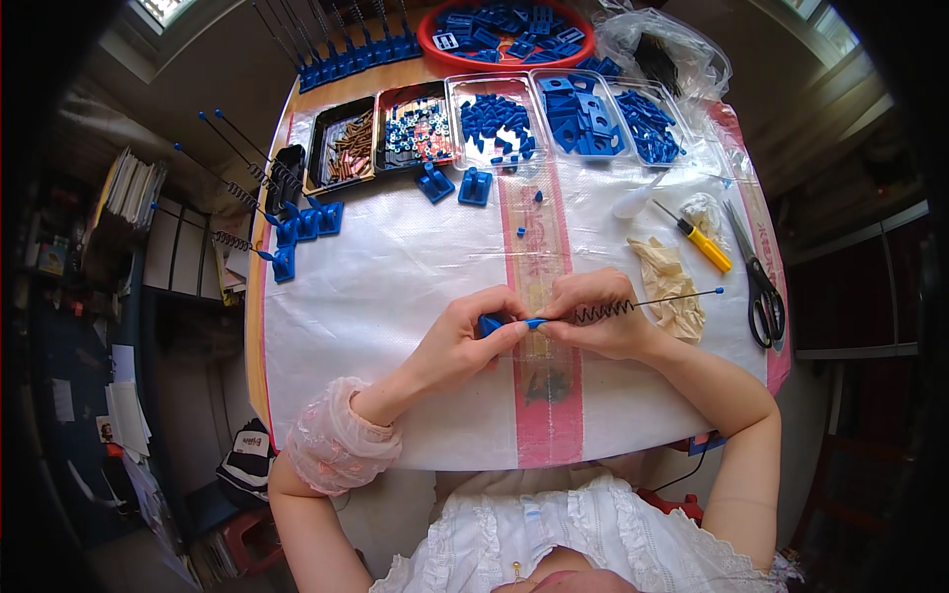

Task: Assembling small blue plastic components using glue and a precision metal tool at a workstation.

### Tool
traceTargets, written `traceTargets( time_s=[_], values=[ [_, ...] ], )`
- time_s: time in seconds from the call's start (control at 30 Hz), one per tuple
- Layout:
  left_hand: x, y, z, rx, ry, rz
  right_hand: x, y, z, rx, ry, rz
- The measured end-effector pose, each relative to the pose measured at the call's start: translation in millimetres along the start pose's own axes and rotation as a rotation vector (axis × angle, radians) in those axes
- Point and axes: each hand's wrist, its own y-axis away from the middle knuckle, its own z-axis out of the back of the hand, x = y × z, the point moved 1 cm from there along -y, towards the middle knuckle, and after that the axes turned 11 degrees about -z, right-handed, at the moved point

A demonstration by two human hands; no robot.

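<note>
My left hand (460,336) is closed on a blue plastic base (488,324), which shows partly between thumb and fingers. In my right hand (598,311) is a thin dark rod with a coil spring (615,309) and a small blue tip (720,292). The rod points out to the right. Between the two thumbs a slim blue piece (535,323) joins the line of base and spring; the fingers hide the exact joint. Two blue bases (475,187) lie farther off, and two small blue caps (521,232) sit beyond my hands.
Trays of brown screws (353,146), metal nuts (417,133) and blue parts (496,124) line the far side. A red basin (427,42) stands behind them. Assembled spring pieces (306,221) are at left. Crumpled paper (670,292), a yellow screwdriver (708,249) and black scissors (764,306) lie at right.
</note>
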Motion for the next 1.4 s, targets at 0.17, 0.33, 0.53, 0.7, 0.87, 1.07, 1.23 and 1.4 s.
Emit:
traceTargets(
  time_s=[0.17, 0.33, 0.53, 0.7, 0.87, 1.07, 1.23, 1.4],
  values=[
    [0.9, 1.1, 1.1, 0.009, 0.034, 0.034, 3.4, 0.0, 1.6, 0.019, 0.01, -0.031],
    [-0.3, 0.5, 0.7, 0.002, 0.013, 0.02, 3.5, -0.4, 0.8, 0.02, 0.002, 0.006],
    [-1.8, -0.3, -0.9, -0.013, -0.003, -0.001, 1.9, 0.6, -0.8, 0.012, -0.006, 0.03],
    [-0.6, -0.5, -0.7, -0.01, 0.0, -0.023, 3.8, 0.4, 0.3, 0.02, 0.004, 0.002],
    [2.1, -0.9, -1.0, 0.0, -0.07, -0.122, 4.3, -0.3, 0.6, 0.024, 0.004, -0.006],
    [-1.0, -1.6, 0.1, -0.008, -0.004, -0.008, 2.9, 0.1, -1.6, 0.023, -0.009, 0.031],
    [-4.2, -1.6, -3.9, -0.055, -0.014, -0.039, 3.1, 0.4, -2.8, 0.015, 0.001, 0.055],
    [-1.0, -1.3, -6.4, -0.106, 0.033, 0.016, 2.5, 0.8, -4.2, 0.012, 0.024, 0.087]
  ],
)
